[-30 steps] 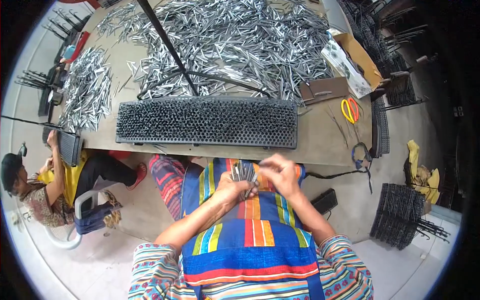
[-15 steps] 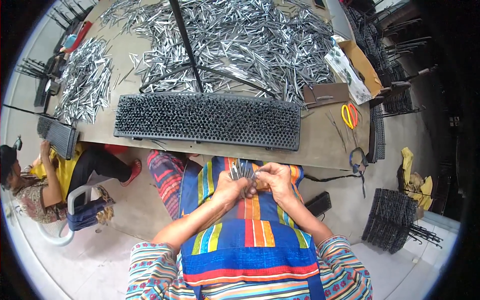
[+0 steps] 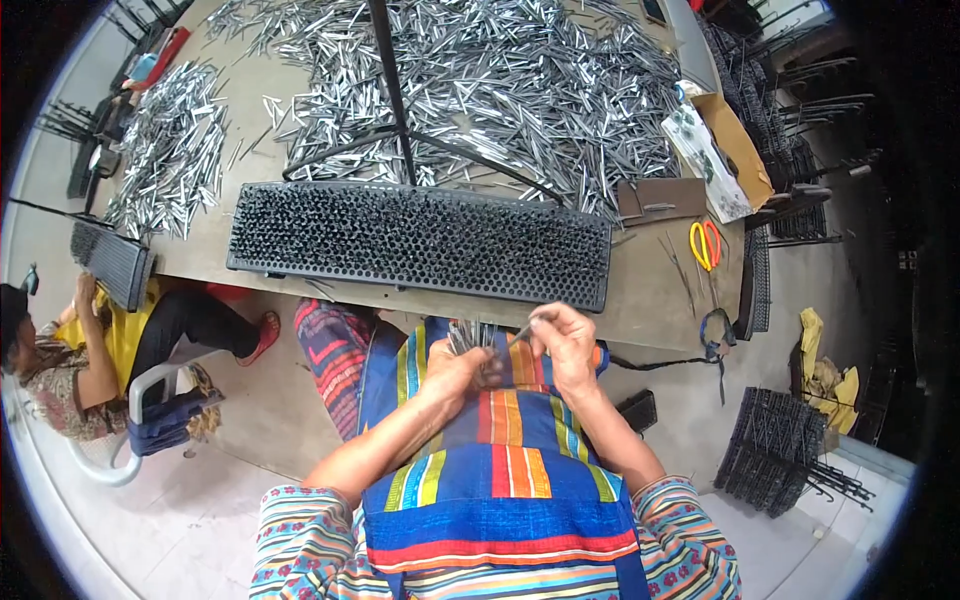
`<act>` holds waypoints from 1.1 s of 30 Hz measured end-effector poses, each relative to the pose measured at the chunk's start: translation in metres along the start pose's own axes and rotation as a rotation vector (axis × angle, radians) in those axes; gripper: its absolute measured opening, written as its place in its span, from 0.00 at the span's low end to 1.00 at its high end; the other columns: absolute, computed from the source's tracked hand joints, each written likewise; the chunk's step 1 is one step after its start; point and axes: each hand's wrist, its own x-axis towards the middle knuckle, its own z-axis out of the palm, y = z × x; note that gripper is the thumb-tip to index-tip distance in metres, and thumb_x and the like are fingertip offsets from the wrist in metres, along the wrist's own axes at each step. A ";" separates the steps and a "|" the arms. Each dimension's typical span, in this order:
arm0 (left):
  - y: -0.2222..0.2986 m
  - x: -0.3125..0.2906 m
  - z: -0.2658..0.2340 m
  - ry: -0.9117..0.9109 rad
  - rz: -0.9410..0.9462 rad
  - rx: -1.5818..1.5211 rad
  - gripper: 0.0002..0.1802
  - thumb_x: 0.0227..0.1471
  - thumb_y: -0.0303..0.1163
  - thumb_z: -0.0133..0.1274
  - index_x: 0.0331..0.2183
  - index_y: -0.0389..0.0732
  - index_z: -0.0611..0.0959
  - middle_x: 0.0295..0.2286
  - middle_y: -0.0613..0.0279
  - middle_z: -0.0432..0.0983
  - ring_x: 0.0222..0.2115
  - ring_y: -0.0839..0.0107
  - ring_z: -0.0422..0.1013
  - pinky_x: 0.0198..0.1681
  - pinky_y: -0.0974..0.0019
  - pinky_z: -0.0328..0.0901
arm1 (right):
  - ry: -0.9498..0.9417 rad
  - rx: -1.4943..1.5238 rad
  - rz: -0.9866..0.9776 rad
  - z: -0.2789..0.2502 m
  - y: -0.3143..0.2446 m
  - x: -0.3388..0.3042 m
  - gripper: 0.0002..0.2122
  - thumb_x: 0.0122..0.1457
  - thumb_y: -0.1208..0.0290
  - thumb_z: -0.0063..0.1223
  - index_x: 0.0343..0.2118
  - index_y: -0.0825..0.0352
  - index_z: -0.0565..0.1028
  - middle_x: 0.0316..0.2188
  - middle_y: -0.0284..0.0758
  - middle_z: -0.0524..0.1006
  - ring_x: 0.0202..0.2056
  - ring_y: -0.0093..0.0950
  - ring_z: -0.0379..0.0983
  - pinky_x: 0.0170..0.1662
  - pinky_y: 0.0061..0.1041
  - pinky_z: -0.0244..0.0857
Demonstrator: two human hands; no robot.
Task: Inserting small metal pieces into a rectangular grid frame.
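My left hand [image 3: 456, 371] is closed round a bundle of thin grey metal pieces [image 3: 471, 337], whose ends stick up past the fingers. In a pinch, my right hand [image 3: 566, 342] holds a single slim metal piece [image 3: 521, 336], tilted, just right of the bundle. Both hands are above my striped apron, in front of the table edge. Beyond them, a long black perforated rack [image 3: 420, 240] lies on the table. Small dark pieces stand in most of its holes, while holes along the near edge and right part show bare.
Heaps of metal pieces [image 3: 480, 90] cover the table behind the rack's black hanger rod [image 3: 392, 85]. Yellow-and-orange scissors [image 3: 706, 246], a brown pad [image 3: 660, 199] and an open carton [image 3: 735, 150] lie right. A seated co-worker [image 3: 95, 365] handles another rack at left. Stacked racks [image 3: 768, 450] stand on the floor.
My right hand has drawn away from the bundle, up and to the right, with one metal piece in its pinch. My left hand still grips the bundle, almost in place.
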 end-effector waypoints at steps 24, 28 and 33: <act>0.016 0.001 0.000 0.081 -0.031 0.001 0.02 0.46 0.19 0.52 0.25 0.34 0.79 0.19 0.60 0.76 0.16 0.73 0.72 0.19 0.71 0.68 | 0.190 -0.562 -0.589 0.028 0.000 0.060 0.05 0.50 0.83 0.56 0.30 0.71 0.78 0.26 0.31 0.75 0.22 0.15 0.66 0.25 0.16 0.60; 0.015 0.001 -0.003 0.024 0.003 0.036 0.02 0.45 0.19 0.52 0.24 0.34 0.79 0.19 0.60 0.76 0.16 0.73 0.71 0.18 0.72 0.66 | 0.192 -0.542 -0.558 0.027 0.003 0.061 0.05 0.50 0.83 0.56 0.31 0.71 0.79 0.26 0.32 0.75 0.23 0.17 0.68 0.26 0.17 0.61; 0.019 0.000 -0.003 0.037 -0.022 -0.016 0.02 0.45 0.19 0.52 0.24 0.34 0.79 0.18 0.60 0.75 0.16 0.73 0.71 0.18 0.72 0.65 | 0.190 -0.580 -0.555 0.024 0.004 0.060 0.05 0.49 0.83 0.56 0.30 0.71 0.78 0.27 0.33 0.76 0.25 0.18 0.69 0.27 0.17 0.62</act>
